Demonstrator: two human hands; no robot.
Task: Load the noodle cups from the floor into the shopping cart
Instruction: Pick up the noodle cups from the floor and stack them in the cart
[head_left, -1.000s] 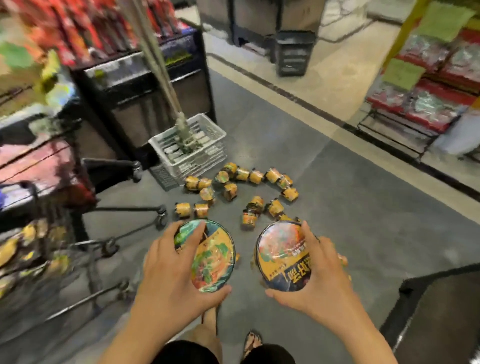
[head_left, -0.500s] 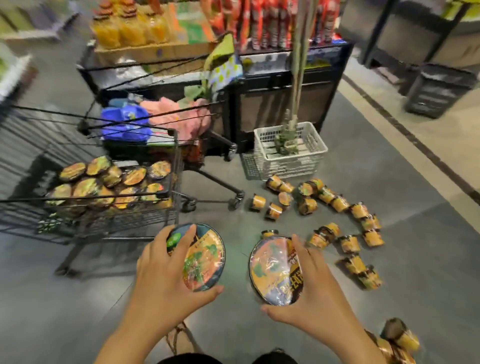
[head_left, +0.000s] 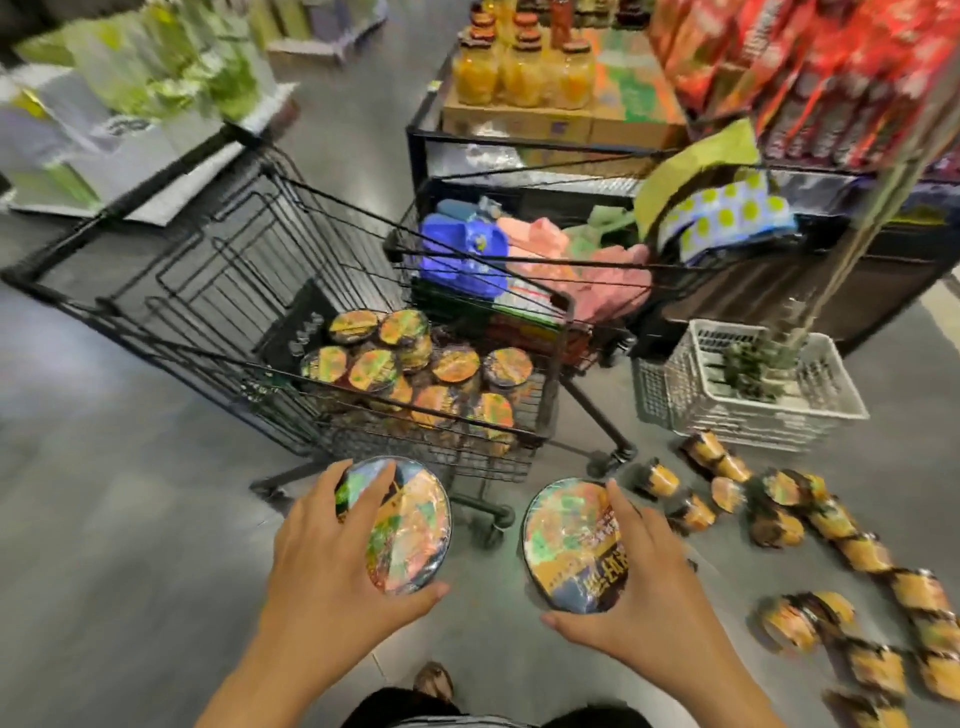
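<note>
Low in the frame, both forearms reach forward with the palms turned inward toward each other. The left hand (head_left: 332, 561) wraps a noodle cup (head_left: 402, 525), fingers spread over the lid's far edge and thumb hooked under its near rim. The right hand (head_left: 649, 577) grips a second noodle cup (head_left: 571, 545) the same way, lid tilted toward the camera. Both cups hang just short of the black shopping cart (head_left: 171, 291) at centre left, whose basket already holds a layer of loaded cups (head_left: 415, 364). More loose cups (head_left: 779, 519) lie scattered on the grey floor (head_left: 104, 519) at lower right, near a white crate (head_left: 753, 405).
</note>
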